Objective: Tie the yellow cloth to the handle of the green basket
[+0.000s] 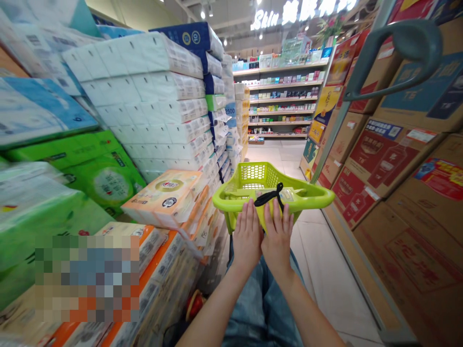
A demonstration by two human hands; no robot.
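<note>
A lime-green shopping basket [237, 178] with a perforated far wall stands in front of me. At its near side, my left hand [248, 236] lies back-up with fingers stretched forward. Beside it, my right hand [277, 236] has its fingers extended and slightly apart. Between and under the fingertips is a yellow item [266, 219], its shape mostly covered. A black cord [267, 196] with a loop lies just beyond the fingers. From the basket's right side a long pole rises to a grey pull handle [356, 79], which neither hand touches. Both palms are hidden.
White tissue packs [144, 96] are stacked high on the left, with an orange tissue pack [166, 193] nearer. Cardboard cartons [379, 164] line the right side. A tiled aisle [314, 250] leads to product shelves [282, 99]. A pixelated patch covers the lower left.
</note>
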